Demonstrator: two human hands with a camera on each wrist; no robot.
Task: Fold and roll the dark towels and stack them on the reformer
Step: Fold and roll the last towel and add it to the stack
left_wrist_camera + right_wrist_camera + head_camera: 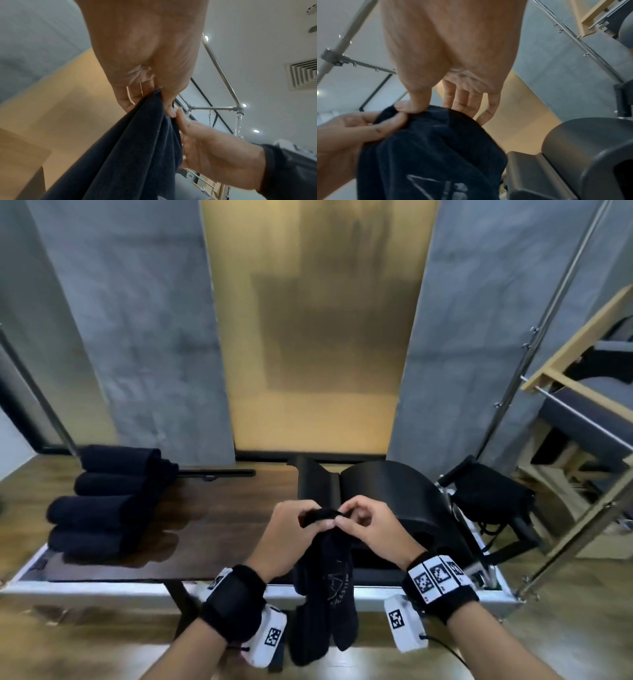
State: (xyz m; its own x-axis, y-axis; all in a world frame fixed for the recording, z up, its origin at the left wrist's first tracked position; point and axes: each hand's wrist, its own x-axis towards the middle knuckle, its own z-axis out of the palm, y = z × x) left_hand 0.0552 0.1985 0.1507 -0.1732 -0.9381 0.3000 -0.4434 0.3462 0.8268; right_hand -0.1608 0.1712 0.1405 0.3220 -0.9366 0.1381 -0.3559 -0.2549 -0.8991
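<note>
The left hand (145,56) pinches the top edge of a dark towel (133,148) that hangs down; the right hand (214,151) touches its side, beneath a metal frame (221,70).

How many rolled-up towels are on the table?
4, stacked in a row at the left end of the wooden board. More may hide behind them.
</note>
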